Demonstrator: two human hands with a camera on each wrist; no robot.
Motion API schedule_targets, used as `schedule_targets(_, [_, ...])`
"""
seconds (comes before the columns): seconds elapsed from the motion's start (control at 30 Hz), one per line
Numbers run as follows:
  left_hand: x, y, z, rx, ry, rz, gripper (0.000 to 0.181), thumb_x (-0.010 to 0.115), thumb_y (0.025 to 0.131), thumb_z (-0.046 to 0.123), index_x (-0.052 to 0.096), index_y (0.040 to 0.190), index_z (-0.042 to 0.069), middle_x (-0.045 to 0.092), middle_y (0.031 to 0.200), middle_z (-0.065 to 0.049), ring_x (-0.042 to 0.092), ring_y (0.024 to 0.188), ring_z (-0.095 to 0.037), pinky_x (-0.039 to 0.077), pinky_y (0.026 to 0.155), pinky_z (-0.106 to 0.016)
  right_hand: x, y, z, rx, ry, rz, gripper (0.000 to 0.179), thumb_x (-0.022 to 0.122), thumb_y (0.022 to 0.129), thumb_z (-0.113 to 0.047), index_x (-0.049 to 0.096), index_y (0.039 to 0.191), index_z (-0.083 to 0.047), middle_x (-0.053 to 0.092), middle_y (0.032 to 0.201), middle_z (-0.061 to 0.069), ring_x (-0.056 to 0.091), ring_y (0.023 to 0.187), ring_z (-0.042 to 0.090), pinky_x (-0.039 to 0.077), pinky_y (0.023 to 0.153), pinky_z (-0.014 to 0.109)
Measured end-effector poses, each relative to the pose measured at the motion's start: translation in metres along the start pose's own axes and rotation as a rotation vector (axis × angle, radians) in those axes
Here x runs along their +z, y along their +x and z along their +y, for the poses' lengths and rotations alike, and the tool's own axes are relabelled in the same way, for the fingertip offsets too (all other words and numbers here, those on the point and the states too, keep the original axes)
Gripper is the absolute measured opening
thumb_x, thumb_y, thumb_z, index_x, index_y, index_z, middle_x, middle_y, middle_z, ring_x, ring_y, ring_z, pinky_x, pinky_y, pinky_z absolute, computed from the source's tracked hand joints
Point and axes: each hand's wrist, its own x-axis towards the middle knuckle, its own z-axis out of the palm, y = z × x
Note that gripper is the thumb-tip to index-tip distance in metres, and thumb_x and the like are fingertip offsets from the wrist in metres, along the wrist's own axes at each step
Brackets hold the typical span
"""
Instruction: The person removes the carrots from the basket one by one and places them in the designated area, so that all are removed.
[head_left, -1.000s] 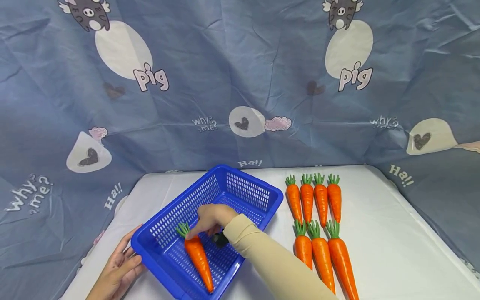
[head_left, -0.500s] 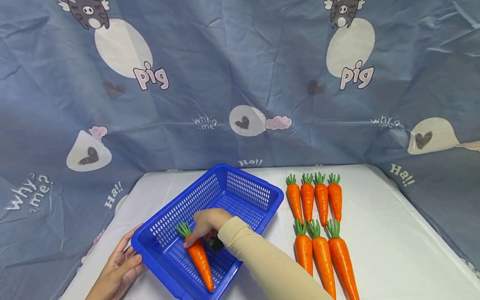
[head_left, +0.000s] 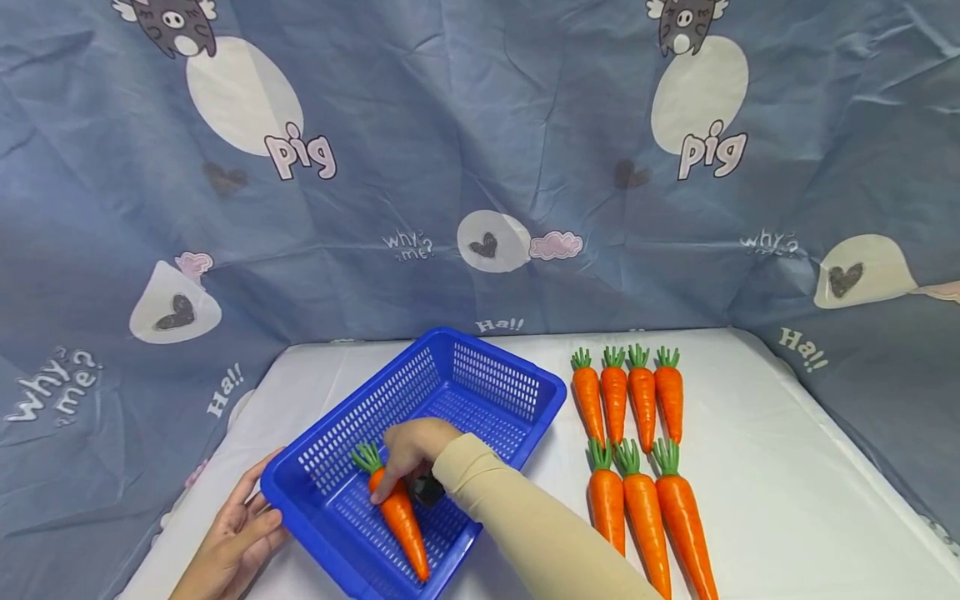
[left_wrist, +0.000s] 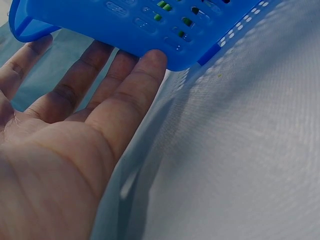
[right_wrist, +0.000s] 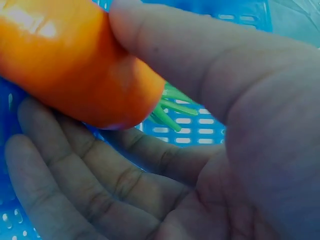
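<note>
In the head view, a blue plastic basket (head_left: 335,412) with slotted walls stands at an angle on the white table. An orange carrot (head_left: 402,533) with green stalks lies in its near end. My right hand (head_left: 417,444) reaches into the basket and holds the carrot near its stalks. In the right wrist view the thumb presses one side of the carrot (right_wrist: 80,65), and the fingers (right_wrist: 102,187) curve along the other side. My left hand (head_left: 238,533) touches the basket's near left corner. Its fingers, fairly straight in the left wrist view, rest against the basket's outer wall (left_wrist: 165,37).
Right of the basket, several carrots lie side by side in a back row (head_left: 643,400) and 3 more in a front row (head_left: 637,508), stalks pointing away. Blue patterned cloth (head_left: 420,192) hangs behind the white table (head_left: 787,467) and along its sides.
My right hand has shifted slightly down along the carrot, the thumb moving from the stalk end onto its body. The carrot has barely shifted. My left hand stays at the basket's corner.
</note>
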Motion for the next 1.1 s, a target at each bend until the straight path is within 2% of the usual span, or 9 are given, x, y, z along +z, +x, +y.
schedule_targets(0.2, [0.000,0.000,0.000,-0.007,0.001,0.010,0.068,0.039,0.111,-0.005,0.032,0.165,0.036,0.061,0.152,0.014,0.066,0.134,-0.011,0.062,0.103,-0.035,0.000,0.002,0.002,0.017,0.029,0.000,0.043,0.093,0.085,-0.036,0.058,0.086,-0.011,0.056,0.075,0.001,0.053,0.066,0.015,0.044,0.056,0.024])
schedule_targets(0.43, [0.000,0.001,0.000,-0.003,-0.019,-0.011,0.069,0.037,0.111,-0.006,0.032,0.165,0.036,0.061,0.152,0.012,0.066,0.134,-0.012,0.061,0.104,-0.036,-0.004,0.001,0.006,0.004,0.068,-0.020,0.043,0.093,0.085,-0.033,0.057,0.078,-0.011,0.057,0.066,0.000,0.052,0.056,0.012,0.042,0.050,0.020])
schedule_targets(0.6, [0.000,0.001,-0.001,0.005,-0.020,-0.017,0.069,0.037,0.111,-0.006,0.032,0.165,0.036,0.061,0.152,0.011,0.066,0.134,-0.012,0.061,0.104,-0.036,-0.007,-0.004,0.008,-0.014,0.188,-0.047,0.038,0.091,0.087,-0.023,0.058,0.075,-0.008,0.058,0.062,0.002,0.050,0.050,0.010,0.039,0.047,0.018])
schedule_targets(0.73, [0.000,0.001,0.000,0.012,-0.030,-0.028,0.069,0.037,0.111,-0.006,0.033,0.165,0.036,0.061,0.153,0.011,0.066,0.135,-0.012,0.061,0.105,-0.036,-0.008,-0.008,0.011,-0.022,0.286,-0.051,0.035,0.089,0.088,-0.015,0.056,0.080,-0.006,0.061,0.065,0.005,0.055,0.052,0.012,0.043,0.048,0.018])
schedule_targets(0.9, [0.000,0.000,0.000,0.021,-0.046,-0.052,0.070,0.036,0.110,-0.007,0.033,0.165,0.036,0.061,0.153,0.011,0.066,0.135,-0.012,0.061,0.105,-0.036,-0.010,-0.009,0.013,-0.004,0.320,-0.019,0.037,0.089,0.087,-0.013,0.053,0.086,-0.008,0.060,0.074,0.006,0.058,0.058,0.014,0.047,0.051,0.019])
schedule_targets(1.1, [0.000,0.001,-0.001,0.015,-0.039,-0.036,0.069,0.037,0.110,-0.007,0.034,0.164,0.036,0.062,0.152,0.011,0.066,0.134,-0.013,0.061,0.105,-0.036,-0.012,-0.011,0.015,0.000,0.347,0.028,0.036,0.089,0.087,-0.010,0.054,0.083,-0.007,0.059,0.072,0.005,0.058,0.058,0.015,0.048,0.049,0.018])
